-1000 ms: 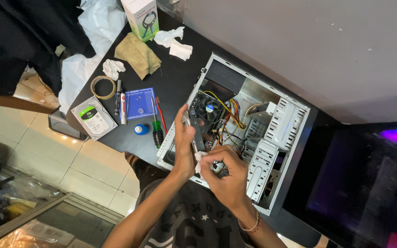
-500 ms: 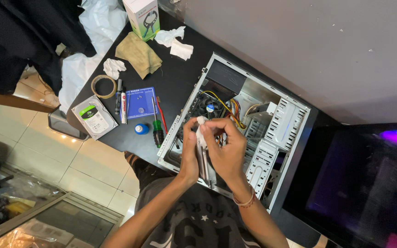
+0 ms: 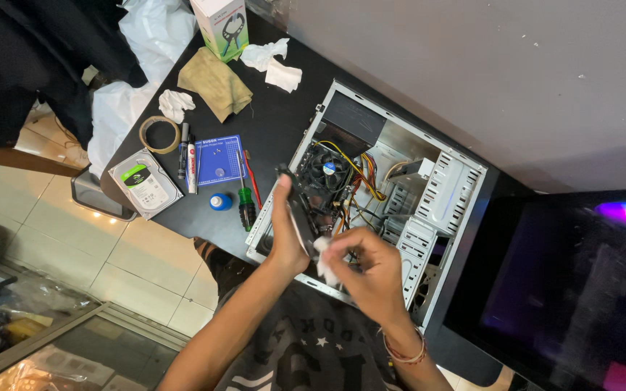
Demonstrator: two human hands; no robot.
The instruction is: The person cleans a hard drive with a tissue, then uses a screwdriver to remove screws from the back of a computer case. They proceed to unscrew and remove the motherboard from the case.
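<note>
An open computer case [image 3: 458,181] lies on its side on a black table [image 3: 277,123], showing a cooler fan [image 3: 325,168] and coloured cables. My left hand [image 3: 285,235] holds a dark expansion card [image 3: 300,206] upright by its edge above the case's near side. My right hand [image 3: 367,271] pinches a white tissue [image 3: 324,262] against the card's lower end.
On the table's left part lie a hard drive [image 3: 145,182], a tape roll [image 3: 157,134], markers [image 3: 187,156], a blue card [image 3: 220,159], screwdrivers [image 3: 245,194], a tan cloth [image 3: 215,82], crumpled tissues [image 3: 273,61] and a box [image 3: 220,25]. A dark monitor [image 3: 581,289] stands at the right.
Both hands have come down and toward me from over the case. The card is now tilted up in my left hand, with the tissue at its lower end.
</note>
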